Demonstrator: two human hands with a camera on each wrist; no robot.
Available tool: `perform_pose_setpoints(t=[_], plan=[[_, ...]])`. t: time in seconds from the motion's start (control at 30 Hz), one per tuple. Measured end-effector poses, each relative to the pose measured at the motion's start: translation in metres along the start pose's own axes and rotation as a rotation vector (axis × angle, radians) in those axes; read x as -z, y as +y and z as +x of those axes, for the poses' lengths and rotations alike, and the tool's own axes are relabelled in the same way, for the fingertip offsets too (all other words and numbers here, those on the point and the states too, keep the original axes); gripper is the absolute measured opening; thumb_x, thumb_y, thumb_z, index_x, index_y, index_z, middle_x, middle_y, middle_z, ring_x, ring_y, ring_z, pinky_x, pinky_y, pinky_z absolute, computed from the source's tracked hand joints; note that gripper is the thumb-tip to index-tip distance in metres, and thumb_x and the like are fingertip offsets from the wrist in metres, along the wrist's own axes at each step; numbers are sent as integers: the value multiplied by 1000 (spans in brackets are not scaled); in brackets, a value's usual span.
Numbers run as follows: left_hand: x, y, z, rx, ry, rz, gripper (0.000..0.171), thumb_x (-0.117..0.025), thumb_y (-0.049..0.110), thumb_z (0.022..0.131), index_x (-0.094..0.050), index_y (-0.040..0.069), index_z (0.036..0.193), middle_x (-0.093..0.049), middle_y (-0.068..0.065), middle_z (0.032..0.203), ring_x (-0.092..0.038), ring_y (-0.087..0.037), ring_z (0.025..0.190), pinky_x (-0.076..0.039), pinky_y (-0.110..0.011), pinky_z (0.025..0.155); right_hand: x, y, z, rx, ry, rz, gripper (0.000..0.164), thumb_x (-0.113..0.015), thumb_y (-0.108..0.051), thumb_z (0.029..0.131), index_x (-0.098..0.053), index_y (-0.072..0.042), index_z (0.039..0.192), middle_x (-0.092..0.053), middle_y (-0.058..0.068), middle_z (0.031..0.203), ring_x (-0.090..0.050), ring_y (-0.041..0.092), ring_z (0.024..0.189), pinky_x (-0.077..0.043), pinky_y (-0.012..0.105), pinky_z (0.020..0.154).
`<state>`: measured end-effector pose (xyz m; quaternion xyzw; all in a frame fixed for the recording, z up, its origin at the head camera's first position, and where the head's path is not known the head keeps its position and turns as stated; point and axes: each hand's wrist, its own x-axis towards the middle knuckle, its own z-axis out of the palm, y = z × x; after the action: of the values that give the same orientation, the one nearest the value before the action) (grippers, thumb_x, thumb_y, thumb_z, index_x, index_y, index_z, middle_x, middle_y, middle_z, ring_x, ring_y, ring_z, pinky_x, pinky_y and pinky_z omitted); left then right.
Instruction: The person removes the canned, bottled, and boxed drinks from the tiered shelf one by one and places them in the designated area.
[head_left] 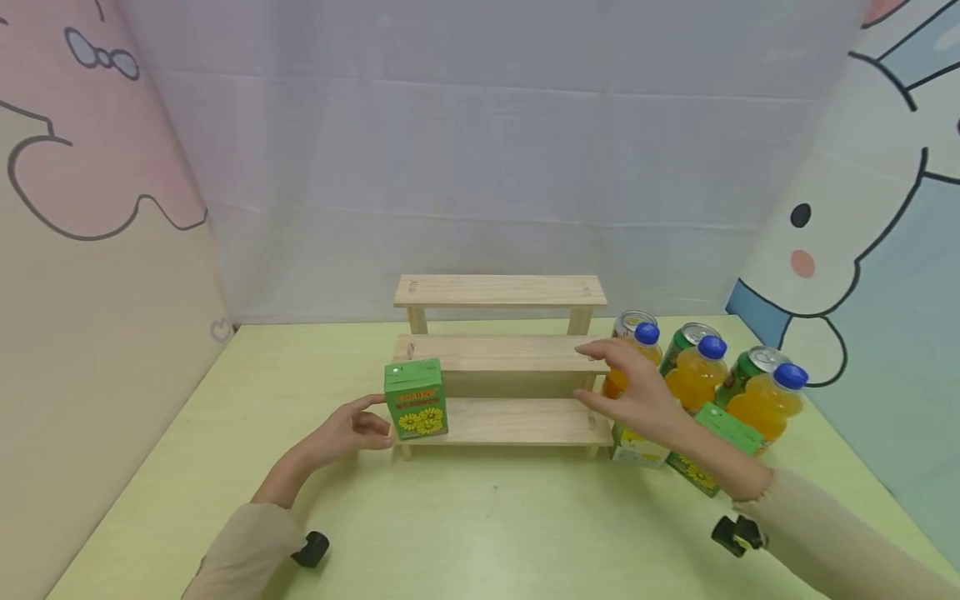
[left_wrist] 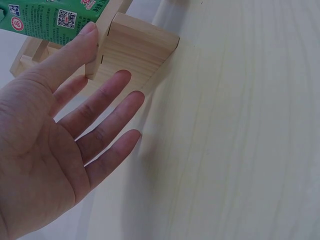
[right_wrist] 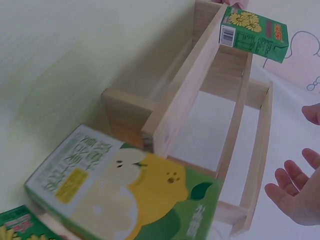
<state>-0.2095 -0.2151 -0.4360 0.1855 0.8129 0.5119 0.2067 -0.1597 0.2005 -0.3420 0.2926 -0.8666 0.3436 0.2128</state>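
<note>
A green drink carton with yellow flowers stands upright at the left end of the lowest step of a three-tier wooden shelf. My left hand is just left of this carton, with its fingers spread and its palm holding nothing. In the left wrist view the thumb overlaps the edge of the carton. Over the shelf's right end hovers my right hand, thumb and fingers apart around nothing. The right wrist view has that hand at the right edge, fingers loosely bent.
To the right of the shelf stand several orange drink bottles with blue caps, some cans, a lemon-patterned carton and another green flowered carton. Printed cartoon walls flank the table, and a pale cloth hangs behind.
</note>
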Motion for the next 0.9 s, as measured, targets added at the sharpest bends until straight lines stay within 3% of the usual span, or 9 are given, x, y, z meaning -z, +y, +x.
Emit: perform_pose_setpoints(t=[0.33, 0.73, 0.9], plan=[[-1, 1, -1, 1, 11, 11, 79, -71, 22, 80, -24, -6, 138, -62, -16, 104, -58, -26, 97, -42, -46, 87, -21, -17, 27, 69, -56, 84, 50, -76, -7, 72, -55, -3, 117, -57, 12, 110, -52, 28, 97, -46, 49, 79], [-1, 0, -1, -5, -1, 0, 79, -70, 22, 80, -24, -5, 138, -63, -16, 103, -59, -25, 96, -42, -46, 87, -51, -41, 51, 83, -137, 193, 52, -75, -13, 74, -54, -6, 121, -56, 7, 117, -51, 24, 104, -44, 46, 85], [0, 1, -1, -6, -6, -5, 80, -70, 22, 80, -23, -6, 138, -63, -17, 103, -60, -25, 94, -44, -44, 86, -62, -48, 60, 103, -178, 237, 53, -74, -13, 75, -52, -5, 122, -54, 11, 119, -50, 27, 106, -43, 47, 86]])
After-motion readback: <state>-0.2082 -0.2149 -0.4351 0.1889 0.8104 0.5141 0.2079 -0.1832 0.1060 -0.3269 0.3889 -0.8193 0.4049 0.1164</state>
